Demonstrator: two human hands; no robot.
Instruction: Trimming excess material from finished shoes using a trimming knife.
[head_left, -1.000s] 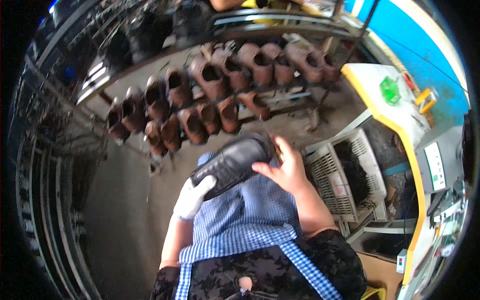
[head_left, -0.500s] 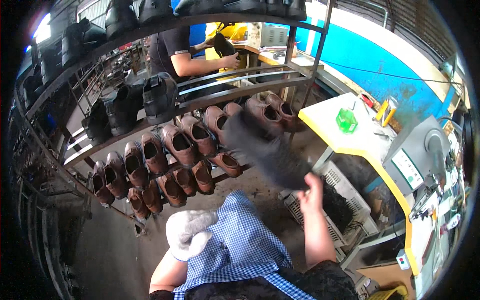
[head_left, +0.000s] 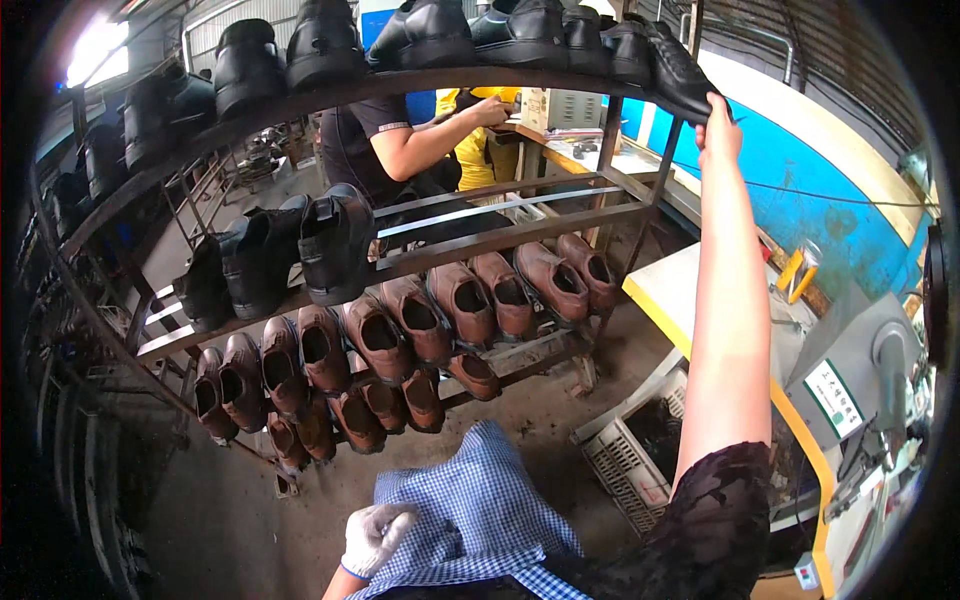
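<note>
Metal rack ahead, brown shoes heel-outward, likely for easy reach. Grey machine stood right. Black shoe was at top shelf's right end, right hand gripping its near end, probably to clear adjacent shoes. Gloved left hand curled low; contents couldn't be told. Machine's label: white, printed.

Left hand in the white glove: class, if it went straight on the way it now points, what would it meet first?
Probably the blue-and-white checked apron, just ahead of the gloved left hand; depth is unclear, so it might pass above the cloth instead.
</note>
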